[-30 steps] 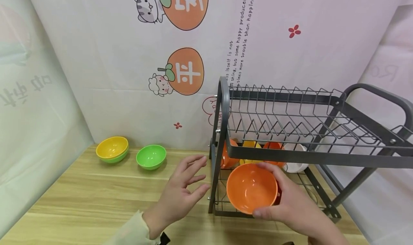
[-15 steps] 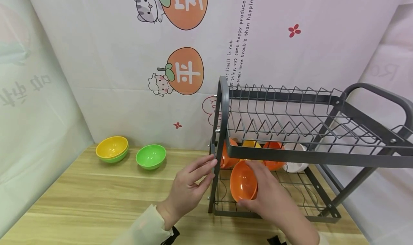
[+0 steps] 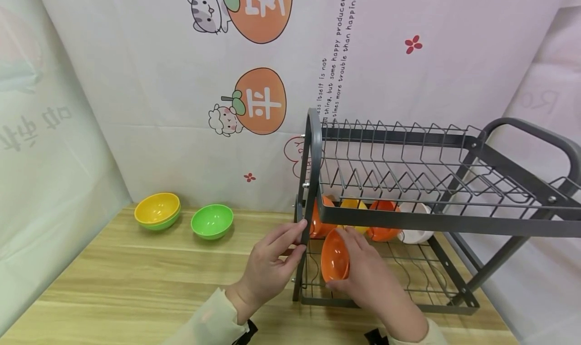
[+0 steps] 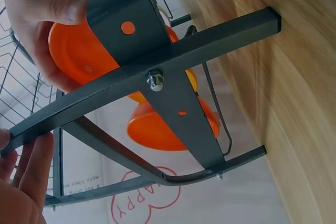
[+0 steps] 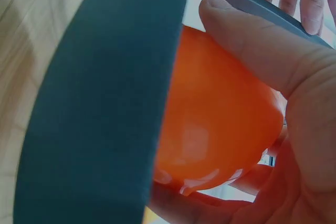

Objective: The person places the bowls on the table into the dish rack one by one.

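My right hand [image 3: 369,277] holds an orange bowl [image 3: 334,256] by its rim, tilted on its side, in the lower tier of the dark grey dish rack [image 3: 408,220]. In the right wrist view the thumb lies along one side of the bowl [image 5: 220,114] with fingers beneath. My left hand [image 3: 272,267] pinches the rack's left front post between thumb and fingers; the left wrist view shows its fingers [image 4: 39,169] against the bar. Behind the held bowl, an orange bowl [image 3: 321,221], a yellow one [image 3: 354,206], another orange one [image 3: 383,221] and a white one [image 3: 415,229] stand in a row, partly hidden.
At the back left of the wooden table [image 3: 136,274] a yellow bowl [image 3: 156,209] sits in a green one [image 3: 163,225]. Beside them stands a single green bowl [image 3: 212,221]. The rack's upper wire tier [image 3: 408,168] overhangs the right hand. A printed cloth [image 3: 172,93] hangs behind.
My right hand has moved the orange bowl leftward and turned it on its side within the lower tier. My left hand has moved right and taken hold of the rack's post.
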Action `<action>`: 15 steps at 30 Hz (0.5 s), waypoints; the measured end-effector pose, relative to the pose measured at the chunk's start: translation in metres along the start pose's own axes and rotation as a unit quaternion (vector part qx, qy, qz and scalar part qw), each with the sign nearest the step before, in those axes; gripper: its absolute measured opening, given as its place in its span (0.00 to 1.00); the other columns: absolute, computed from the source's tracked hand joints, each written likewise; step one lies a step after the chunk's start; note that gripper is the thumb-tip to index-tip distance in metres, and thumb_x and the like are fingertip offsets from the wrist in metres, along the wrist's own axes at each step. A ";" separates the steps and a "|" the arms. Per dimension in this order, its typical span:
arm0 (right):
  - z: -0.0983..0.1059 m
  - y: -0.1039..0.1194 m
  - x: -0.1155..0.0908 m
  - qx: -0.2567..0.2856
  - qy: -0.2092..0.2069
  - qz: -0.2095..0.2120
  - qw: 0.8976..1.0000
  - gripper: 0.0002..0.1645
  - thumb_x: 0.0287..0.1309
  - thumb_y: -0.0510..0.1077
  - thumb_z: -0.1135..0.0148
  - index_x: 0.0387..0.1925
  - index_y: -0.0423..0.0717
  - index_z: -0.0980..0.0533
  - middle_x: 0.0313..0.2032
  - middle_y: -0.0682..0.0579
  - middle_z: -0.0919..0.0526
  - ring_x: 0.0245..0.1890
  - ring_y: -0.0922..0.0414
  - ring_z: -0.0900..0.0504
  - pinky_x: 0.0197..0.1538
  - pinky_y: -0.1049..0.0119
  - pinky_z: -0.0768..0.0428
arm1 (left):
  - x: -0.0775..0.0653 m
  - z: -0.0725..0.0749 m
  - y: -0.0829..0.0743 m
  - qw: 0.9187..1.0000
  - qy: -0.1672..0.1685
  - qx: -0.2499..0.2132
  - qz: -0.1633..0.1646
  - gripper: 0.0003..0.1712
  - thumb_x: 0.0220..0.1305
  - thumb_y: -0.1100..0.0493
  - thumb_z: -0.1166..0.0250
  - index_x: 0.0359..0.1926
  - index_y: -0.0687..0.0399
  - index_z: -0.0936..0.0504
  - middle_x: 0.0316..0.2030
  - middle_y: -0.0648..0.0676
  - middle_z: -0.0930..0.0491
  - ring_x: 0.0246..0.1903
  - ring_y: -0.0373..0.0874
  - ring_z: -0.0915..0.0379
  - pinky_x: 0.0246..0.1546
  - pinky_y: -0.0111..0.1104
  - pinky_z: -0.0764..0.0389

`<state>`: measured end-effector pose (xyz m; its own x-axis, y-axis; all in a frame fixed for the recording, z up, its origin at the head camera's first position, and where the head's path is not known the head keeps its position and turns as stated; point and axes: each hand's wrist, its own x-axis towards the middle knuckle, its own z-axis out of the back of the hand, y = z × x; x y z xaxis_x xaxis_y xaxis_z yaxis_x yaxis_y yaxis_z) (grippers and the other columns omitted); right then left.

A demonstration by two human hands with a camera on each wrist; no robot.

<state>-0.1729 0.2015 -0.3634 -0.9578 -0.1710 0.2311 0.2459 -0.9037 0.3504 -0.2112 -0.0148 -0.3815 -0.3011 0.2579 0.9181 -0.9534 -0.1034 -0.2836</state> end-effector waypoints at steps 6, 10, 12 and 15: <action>-0.003 0.002 0.004 0.003 0.000 0.006 1.000 0.66 0.33 0.53 0.13 0.73 0.41 0.39 0.69 0.35 0.37 0.61 0.33 0.31 0.56 0.36 0.25 | -0.001 -0.001 -0.002 1.000 0.003 -0.001 0.017 0.41 0.53 0.81 0.33 0.68 0.57 0.28 0.49 0.59 0.23 0.35 0.46 0.19 0.35 0.25 0.17; -0.004 0.004 0.007 -0.001 0.001 0.009 1.000 0.66 0.32 0.53 0.13 0.72 0.43 0.38 0.68 0.36 0.36 0.59 0.33 0.29 0.55 0.37 0.24 | -0.001 0.000 -0.003 0.999 0.004 0.003 0.031 0.40 0.54 0.80 0.32 0.68 0.57 0.27 0.49 0.58 0.22 0.34 0.44 0.20 0.34 0.25 0.17; -0.005 0.006 0.009 -0.007 0.000 0.010 1.000 0.66 0.31 0.53 0.13 0.73 0.44 0.38 0.68 0.37 0.35 0.57 0.33 0.28 0.53 0.38 0.22 | -0.001 0.000 -0.004 0.999 0.005 0.004 0.040 0.39 0.55 0.80 0.33 0.68 0.56 0.27 0.49 0.57 0.22 0.34 0.44 0.20 0.34 0.25 0.17; -0.007 0.010 0.010 -0.019 -0.001 0.008 1.000 0.67 0.29 0.52 0.12 0.72 0.46 0.37 0.68 0.38 0.35 0.55 0.33 0.26 0.49 0.40 0.19 | -0.001 0.000 -0.005 0.999 0.007 0.005 0.047 0.38 0.56 0.79 0.33 0.68 0.56 0.27 0.49 0.55 0.22 0.35 0.43 0.21 0.34 0.24 0.17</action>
<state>-0.1810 0.1886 -0.3640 -0.9536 -0.1842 0.2382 0.2548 -0.9152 0.3121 -0.2065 -0.0147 -0.3811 -0.3890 0.2601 0.8838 -0.9209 -0.1371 -0.3649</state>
